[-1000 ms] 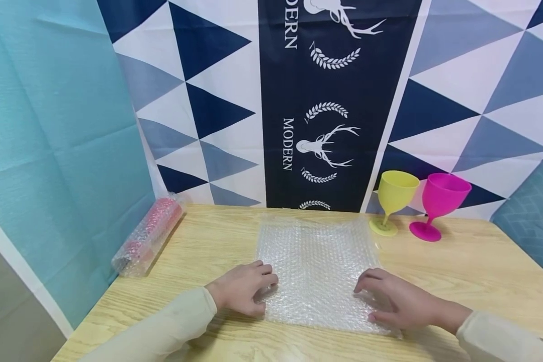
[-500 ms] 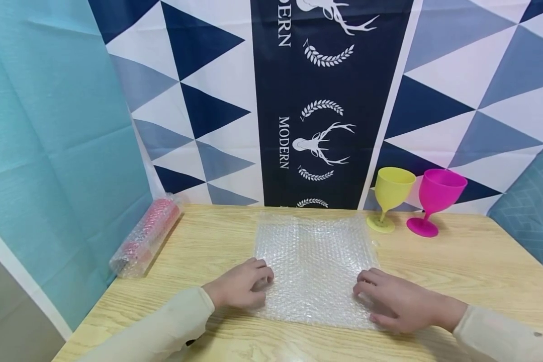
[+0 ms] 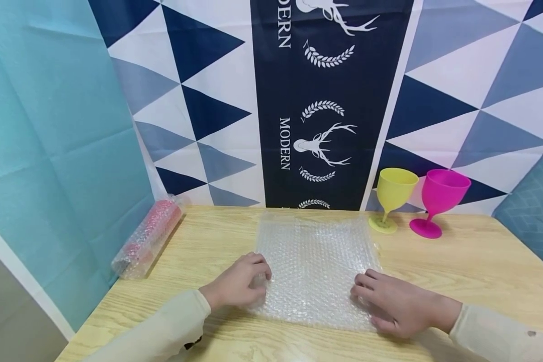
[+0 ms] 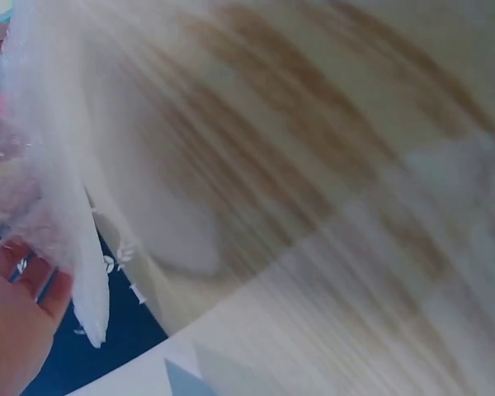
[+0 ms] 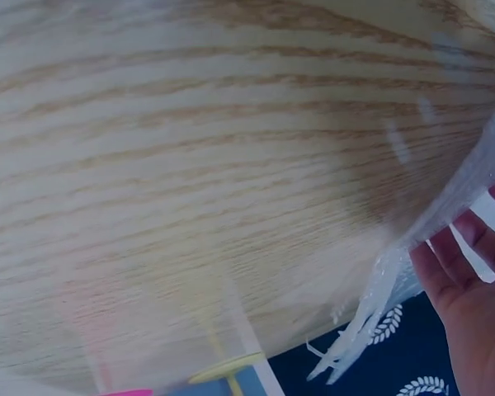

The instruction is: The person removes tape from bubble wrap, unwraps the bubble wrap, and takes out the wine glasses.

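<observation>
A sheet of clear bubble wrap (image 3: 314,274) lies flat on the wooden table in front of the person. My left hand (image 3: 240,281) rests at its left edge, fingers bent loosely with fingertips on the plastic. On the opposite edge, my right hand (image 3: 400,304) touches the sheet the same way, thumb apart from the fingers. Extended fingers of the left hand (image 4: 21,318) meet the wrap in the left wrist view. In the right wrist view, the fingertips of the right hand (image 5: 478,289) are against the sheet's raised edge (image 5: 388,264).
At the back right stand a yellow goblet (image 3: 393,196) and a magenta goblet (image 3: 441,198). A red roll-shaped bundle in bubble wrap (image 3: 149,236) lies at the table's left edge. Patterned cloth (image 3: 317,100) hangs behind the wooden table (image 3: 208,236).
Both hands stay at the sheet's side edges with only slight shifts. The sheet's near right corner, visible beyond the right hand earlier, is now hidden by it. The head view has shifted slightly.
</observation>
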Available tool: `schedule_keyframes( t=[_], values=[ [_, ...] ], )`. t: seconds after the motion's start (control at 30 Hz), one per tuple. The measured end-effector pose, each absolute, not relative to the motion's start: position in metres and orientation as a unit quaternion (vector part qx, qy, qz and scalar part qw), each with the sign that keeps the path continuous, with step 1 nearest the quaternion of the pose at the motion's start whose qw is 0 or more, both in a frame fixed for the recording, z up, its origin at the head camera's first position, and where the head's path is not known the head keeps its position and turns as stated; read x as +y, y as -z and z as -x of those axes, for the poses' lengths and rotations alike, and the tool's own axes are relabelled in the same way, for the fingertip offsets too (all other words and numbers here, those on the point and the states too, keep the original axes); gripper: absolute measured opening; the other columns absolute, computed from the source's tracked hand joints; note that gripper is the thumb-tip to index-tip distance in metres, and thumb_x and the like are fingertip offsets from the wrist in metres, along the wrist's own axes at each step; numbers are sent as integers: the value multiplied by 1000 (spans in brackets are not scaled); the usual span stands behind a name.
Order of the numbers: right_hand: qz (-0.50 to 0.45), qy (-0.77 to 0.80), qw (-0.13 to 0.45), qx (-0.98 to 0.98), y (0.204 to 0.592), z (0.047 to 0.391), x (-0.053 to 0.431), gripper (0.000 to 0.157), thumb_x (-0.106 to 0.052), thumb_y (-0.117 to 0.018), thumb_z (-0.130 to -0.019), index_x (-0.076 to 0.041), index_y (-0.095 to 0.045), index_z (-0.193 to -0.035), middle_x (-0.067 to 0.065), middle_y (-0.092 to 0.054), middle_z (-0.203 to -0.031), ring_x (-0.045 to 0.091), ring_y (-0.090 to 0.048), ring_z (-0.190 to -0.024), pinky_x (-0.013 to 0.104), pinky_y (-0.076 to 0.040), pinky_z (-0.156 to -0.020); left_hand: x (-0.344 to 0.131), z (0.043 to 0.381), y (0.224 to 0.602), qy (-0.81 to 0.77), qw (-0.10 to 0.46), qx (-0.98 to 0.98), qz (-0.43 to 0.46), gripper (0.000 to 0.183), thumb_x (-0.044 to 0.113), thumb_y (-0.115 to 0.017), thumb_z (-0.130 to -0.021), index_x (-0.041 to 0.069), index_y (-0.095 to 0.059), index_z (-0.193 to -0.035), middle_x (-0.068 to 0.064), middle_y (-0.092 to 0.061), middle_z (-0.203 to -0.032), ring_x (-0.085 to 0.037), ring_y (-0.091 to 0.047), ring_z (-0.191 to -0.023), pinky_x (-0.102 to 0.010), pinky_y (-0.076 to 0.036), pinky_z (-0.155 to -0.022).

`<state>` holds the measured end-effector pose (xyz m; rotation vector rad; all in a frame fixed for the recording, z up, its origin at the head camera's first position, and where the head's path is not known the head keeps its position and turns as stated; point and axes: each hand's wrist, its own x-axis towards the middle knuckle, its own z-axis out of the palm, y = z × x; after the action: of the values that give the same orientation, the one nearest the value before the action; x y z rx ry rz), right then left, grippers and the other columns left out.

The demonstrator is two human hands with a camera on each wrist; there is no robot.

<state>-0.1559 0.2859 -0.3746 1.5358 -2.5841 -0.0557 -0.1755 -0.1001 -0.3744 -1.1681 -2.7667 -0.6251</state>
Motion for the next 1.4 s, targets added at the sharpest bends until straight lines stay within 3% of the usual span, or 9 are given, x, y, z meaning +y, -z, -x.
schedule_keyframes(
  t=[0.3, 0.63, 0.87, 1.1, 1.3, 1.4],
  values=[
    [-504, 15, 43, -862, 376, 160, 286, 52, -38, -69, -79, -27, -50, -127, -13, -53, -120, 8, -51, -109, 42, -52, -94, -108, 173, 363, 255, 72, -885, 383, 13, 20, -62, -86, 18, -65, -99, 9, -62, -106, -10, -52, -110, -42, -37, -104],
    [-514, 0, 56, -856, 377, 164, 285, 51, -37, -71, -77, -30, -51, -124, -17, -51, -116, 2, -48, -106, 42, -51, -94, -120, 176, 355, 361, 110, -849, 369, 19, 7, -64, -87, 12, -64, -106, -2, -64, -115, -16, -54, -114, -42, -41, -101],
    [-521, -4, 66, -851, 378, 165, 286, 51, -37, -71, -77, -29, -51, -123, -17, -51, -115, 2, -48, -105, 41, -51, -93, -144, 182, 345, 379, 146, -861, 308, 20, 9, -60, -91, 12, -64, -111, -7, -63, -121, -25, -54, -119, -49, -42, -102],
    [-527, -8, 77, -846, 377, 166, 288, 50, -38, -70, -78, -28, -52, -123, -16, -51, -115, 4, -49, -105, 41, -51, -93, -203, 200, 335, 218, 193, -932, 215, 25, 21, -62, -91, 7, -62, -112, -12, -63, -120, -33, -54, -120, -52, -40, -103],
    [-521, -19, 53, -852, 378, 164, 288, 48, -40, -69, -81, -31, -50, -124, -18, -52, -115, 2, -48, -105, 39, -51, -92, -259, 202, 335, 95, 149, -977, 119, 49, 32, -54, -94, -2, -51, -128, -26, -50, -134, -46, -47, -123, -61, -38, -101],
    [-526, -20, 65, -848, 378, 163, 288, 48, -38, -70, -79, -30, -51, -123, -18, -51, -115, 2, -47, -104, 38, -51, -91, -276, 199, 333, 58, 138, -987, 62, 55, 35, -50, -95, -8, -47, -130, -33, -51, -127, -51, -50, -113, -64, -42, -93]
  ],
)
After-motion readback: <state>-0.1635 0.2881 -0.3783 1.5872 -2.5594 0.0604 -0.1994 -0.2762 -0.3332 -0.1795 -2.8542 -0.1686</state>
